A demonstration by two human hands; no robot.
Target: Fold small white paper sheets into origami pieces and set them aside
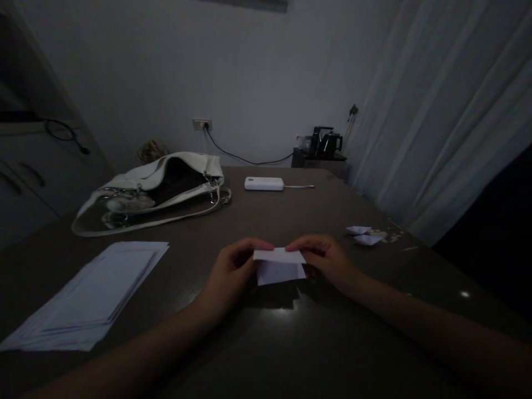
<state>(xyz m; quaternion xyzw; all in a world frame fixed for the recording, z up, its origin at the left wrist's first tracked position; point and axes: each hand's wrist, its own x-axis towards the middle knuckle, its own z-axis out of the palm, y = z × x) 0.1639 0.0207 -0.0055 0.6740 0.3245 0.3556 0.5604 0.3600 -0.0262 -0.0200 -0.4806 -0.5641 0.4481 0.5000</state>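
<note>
Between my two hands is a small folded sheet of white paper, held just above the dark table. Its upper flap is bent over toward me and the lower layer shows beneath it. My left hand pinches the paper's left side, fingers curled along the top edge. On the other side, my right hand grips the right end, with its index finger on the top fold. Some fingertips are hidden behind the paper. Off to the right lie two small folded paper boats, close together.
A stack of white paper sheets lies at the left. Behind it rests a white handbag with its strap on the table. A white power bank with a short cable sits farther back. Small scraps lie near the right edge, by a curtain.
</note>
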